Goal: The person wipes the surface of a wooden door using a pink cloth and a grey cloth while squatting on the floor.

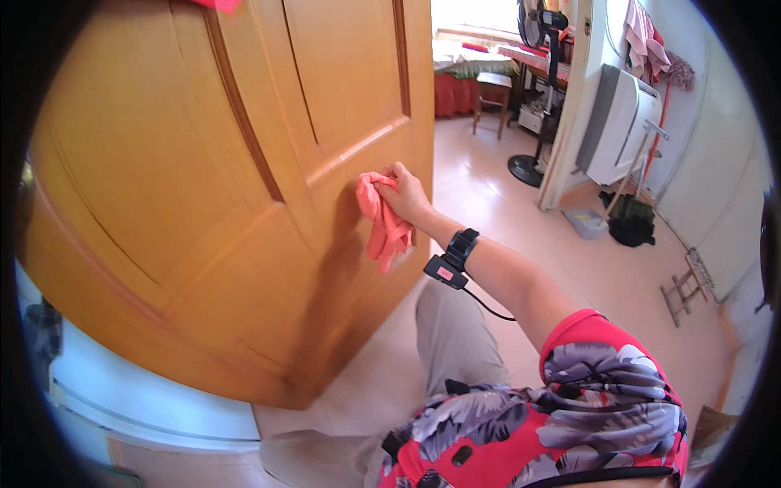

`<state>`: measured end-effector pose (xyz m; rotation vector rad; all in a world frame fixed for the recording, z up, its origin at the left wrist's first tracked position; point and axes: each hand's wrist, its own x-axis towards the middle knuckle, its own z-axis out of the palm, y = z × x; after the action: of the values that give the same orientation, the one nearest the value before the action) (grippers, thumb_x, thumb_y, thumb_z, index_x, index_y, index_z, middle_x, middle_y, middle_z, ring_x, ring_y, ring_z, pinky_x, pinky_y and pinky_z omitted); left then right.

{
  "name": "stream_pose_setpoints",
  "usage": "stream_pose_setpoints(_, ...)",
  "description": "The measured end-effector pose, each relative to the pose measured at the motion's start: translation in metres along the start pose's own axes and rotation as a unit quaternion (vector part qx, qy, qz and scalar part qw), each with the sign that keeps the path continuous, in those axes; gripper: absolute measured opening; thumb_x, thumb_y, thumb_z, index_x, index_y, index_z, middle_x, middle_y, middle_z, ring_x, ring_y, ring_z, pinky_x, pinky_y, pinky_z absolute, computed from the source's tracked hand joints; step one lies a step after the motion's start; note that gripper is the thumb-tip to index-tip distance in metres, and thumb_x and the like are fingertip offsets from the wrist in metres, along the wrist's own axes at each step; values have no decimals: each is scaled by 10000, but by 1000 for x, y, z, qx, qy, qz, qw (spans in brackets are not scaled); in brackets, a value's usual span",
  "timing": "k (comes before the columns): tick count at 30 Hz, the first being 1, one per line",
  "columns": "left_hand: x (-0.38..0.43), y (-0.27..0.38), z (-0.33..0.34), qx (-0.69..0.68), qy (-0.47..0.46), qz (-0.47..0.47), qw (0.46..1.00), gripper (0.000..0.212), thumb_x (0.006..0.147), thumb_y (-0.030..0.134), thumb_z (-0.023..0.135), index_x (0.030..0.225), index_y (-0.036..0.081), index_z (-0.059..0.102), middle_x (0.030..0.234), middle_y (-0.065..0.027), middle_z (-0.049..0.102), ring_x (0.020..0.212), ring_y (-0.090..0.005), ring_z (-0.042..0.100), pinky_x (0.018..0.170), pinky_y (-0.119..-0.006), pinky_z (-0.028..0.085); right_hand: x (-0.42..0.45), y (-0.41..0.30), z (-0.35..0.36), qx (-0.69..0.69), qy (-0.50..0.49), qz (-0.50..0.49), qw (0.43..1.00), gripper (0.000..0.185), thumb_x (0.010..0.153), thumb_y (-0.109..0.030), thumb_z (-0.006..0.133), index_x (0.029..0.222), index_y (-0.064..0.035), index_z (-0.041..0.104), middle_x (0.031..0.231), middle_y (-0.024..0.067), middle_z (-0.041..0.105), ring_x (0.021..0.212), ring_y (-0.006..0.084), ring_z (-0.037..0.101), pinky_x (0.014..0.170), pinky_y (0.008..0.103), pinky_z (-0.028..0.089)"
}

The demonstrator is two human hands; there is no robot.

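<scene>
A coral-pink cloth (382,222) hangs bunched from my right hand (403,194), whose thumb and fingers are closed on it. The hand is close to the face of a brown panelled wooden door (341,213), near its free edge; whether the fingers touch the wood I cannot tell. A black strap with a small cabled box (446,272) is around my right wrist. The door throws back a dark shadow below the cloth. My left hand is out of view.
Through the doorway stand a black pedestal fan (526,171) and a wooden stool (493,82). Right of the door frame (564,116) are a white wall-side unit (619,125), a grey dustpan (584,224), a black bag (631,229) and a small folding stool (687,283). A white surface lies at lower left.
</scene>
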<state>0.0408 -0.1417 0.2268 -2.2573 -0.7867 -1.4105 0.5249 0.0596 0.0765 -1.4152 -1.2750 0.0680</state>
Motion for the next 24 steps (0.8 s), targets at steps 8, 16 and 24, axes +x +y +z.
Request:
stream_pose_setpoints(8, -115, 33, 26, 35, -104, -175, 978, 470, 925, 320, 353, 1269, 0, 355, 1276, -150, 413, 1195, -263, 379, 1003, -392, 287, -97, 66, 6, 46, -61, 83, 994, 219, 768, -114, 630, 916, 0, 516, 866, 149, 600, 830, 229, 591, 710, 314, 469)
stream_pose_setpoints(16, -129, 34, 27, 73, -103, -226, 966, 457, 920, 313, 369, 1256, 3, 372, 1265, -149, 422, 1186, -265, 391, 996, -393, 298, -144, 81, -20, 33, -83, 147, 985, 328, 780, -112, 630, 1062, -29, 485, 916, 119, 586, 868, 190, 574, 756, 304, 468)
stream_pose_setpoints(24, -136, 53, 26, 88, -80, -243, 963, 443, 915, 305, 384, 1242, 6, 388, 1254, -149, 432, 1176, -267, 402, 989, -393, 310, -147, 59, -39, -137, -194, 36, 971, 335, 768, -244, 638, 1005, -20, 565, 917, 154, 621, 877, 234, 608, 737, 347, 486)
